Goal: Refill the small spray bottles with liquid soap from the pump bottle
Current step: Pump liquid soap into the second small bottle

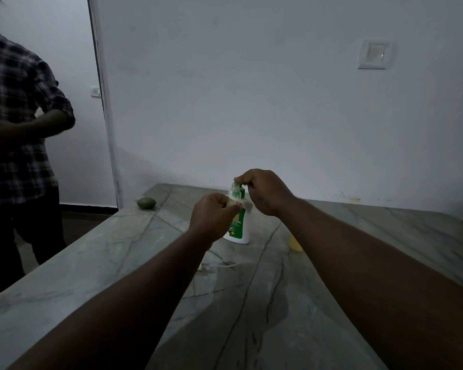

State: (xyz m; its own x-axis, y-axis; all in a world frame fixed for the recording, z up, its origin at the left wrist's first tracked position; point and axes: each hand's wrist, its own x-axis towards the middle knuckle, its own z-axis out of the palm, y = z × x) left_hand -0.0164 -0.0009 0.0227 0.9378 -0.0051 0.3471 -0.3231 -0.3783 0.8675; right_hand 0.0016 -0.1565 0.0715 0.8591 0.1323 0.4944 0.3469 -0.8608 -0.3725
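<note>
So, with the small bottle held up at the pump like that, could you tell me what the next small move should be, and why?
Probably a gentle press on the pump. The left hand holds the small spray bottle, uncapped, with its open neck just under the green pump head, and the right hand rests on top. The pump bottle stands upright on the table.
</note>
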